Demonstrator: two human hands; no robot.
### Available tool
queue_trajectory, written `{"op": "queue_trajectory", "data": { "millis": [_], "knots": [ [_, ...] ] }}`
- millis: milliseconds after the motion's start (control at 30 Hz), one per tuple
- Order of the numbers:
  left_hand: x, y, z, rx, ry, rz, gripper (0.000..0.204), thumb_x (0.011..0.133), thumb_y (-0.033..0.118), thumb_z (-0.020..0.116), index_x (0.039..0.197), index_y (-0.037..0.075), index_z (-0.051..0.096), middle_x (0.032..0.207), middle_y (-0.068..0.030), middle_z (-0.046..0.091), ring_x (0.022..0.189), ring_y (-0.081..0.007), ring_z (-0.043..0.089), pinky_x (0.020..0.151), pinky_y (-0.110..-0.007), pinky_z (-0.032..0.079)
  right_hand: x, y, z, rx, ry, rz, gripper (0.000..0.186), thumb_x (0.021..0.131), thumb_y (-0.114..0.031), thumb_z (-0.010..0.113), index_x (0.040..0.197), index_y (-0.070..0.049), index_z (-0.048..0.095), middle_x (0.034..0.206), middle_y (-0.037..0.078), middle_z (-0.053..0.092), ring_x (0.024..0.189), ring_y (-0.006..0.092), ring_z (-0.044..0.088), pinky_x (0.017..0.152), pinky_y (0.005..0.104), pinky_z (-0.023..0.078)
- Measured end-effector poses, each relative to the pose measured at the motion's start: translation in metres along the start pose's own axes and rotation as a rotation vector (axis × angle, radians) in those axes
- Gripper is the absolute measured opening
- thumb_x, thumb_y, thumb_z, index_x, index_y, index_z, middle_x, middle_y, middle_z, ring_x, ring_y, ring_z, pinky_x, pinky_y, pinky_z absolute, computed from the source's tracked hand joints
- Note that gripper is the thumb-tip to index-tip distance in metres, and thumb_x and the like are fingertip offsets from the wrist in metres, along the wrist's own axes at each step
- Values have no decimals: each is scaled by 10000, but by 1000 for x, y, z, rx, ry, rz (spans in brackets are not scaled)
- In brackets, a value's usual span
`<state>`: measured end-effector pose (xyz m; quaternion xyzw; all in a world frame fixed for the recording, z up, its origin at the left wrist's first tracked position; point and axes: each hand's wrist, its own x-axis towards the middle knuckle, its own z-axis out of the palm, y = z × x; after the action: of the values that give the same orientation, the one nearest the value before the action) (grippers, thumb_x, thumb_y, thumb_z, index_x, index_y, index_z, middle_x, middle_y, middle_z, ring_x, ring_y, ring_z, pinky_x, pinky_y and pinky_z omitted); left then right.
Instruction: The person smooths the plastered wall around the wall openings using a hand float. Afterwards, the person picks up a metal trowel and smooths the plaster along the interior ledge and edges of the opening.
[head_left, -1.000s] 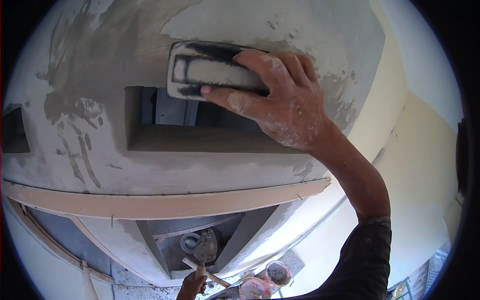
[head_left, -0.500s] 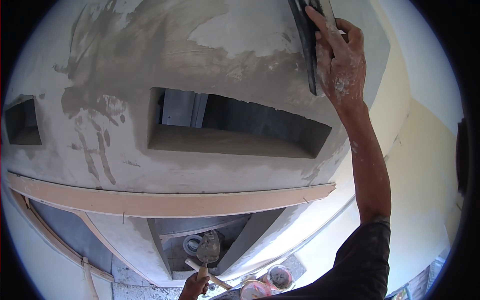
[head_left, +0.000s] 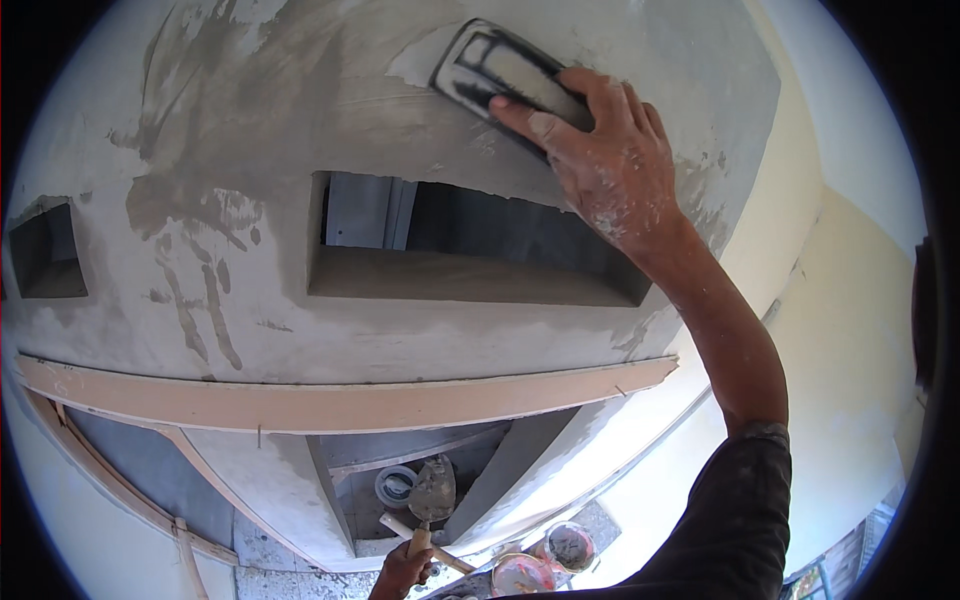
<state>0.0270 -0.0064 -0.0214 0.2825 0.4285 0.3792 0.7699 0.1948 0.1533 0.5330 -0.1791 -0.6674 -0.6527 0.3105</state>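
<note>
My right hand, spotted with pale plaster, grips a black-rimmed plastering float. The float lies tilted against the grey wall, above a long rectangular opening. Damp, darker smears of plaster spread over the wall left of the float. Low down in the view, my left hand is closed round the wooden handle of a trowel. Grey mortar coats the trowel's blade.
A wooden board runs across the wall beneath the opening. Two buckets, one with grey mix and one pinkish, stand at the bottom. A white round container sits beyond the trowel. Left is a smaller opening.
My right hand has swept the float leftward across the wall from the upper right, and the float's back now faces the view. My left hand and trowel shifted slightly right in view.
</note>
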Motion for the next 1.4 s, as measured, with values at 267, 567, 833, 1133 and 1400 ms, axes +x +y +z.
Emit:
{"op": "queue_trajectory", "data": {
  "millis": [267,567,833,1133,1400],
  "knots": [
    [3,0,-15,18,60,-20,295,906,160,651,1079,-24,499,774,-77,547,533,-122,508,462,-279,431,24,-22,-18,74,91,-65,351,793,-182,715,1112,-326,703,1087,90,577,963,238,590,737,371,491],
    [9,7,6,35,8,-1,318,908,164,649,1117,-16,490,771,-76,537,530,-116,493,463,-271,422,11,-62,5,189,56,-180,270,829,-238,676,1073,-351,707,1045,60,554,880,203,596,712,379,449],
    [2,13,-5,31,34,10,258,908,160,628,1082,8,515,763,-62,531,540,-118,505,467,-263,425,-63,70,-15,-68,-83,148,450,804,-150,713,1170,-407,663,1098,79,544,930,240,594,834,428,473],
    [2,13,-1,50,82,3,245,898,172,634,1055,28,511,754,-54,524,550,-129,511,471,-264,426,-54,1,-20,163,3,-128,382,807,-221,717,1115,-441,666,1091,30,553,950,206,560,805,377,452],
    [17,0,14,115,162,6,214,922,235,642,1050,92,547,668,2,542,483,-95,480,400,-245,392,-99,63,-10,17,-55,-67,417,784,-219,732,1139,-429,675,1135,64,565,960,235,570,806,389,458]
  ]
}}
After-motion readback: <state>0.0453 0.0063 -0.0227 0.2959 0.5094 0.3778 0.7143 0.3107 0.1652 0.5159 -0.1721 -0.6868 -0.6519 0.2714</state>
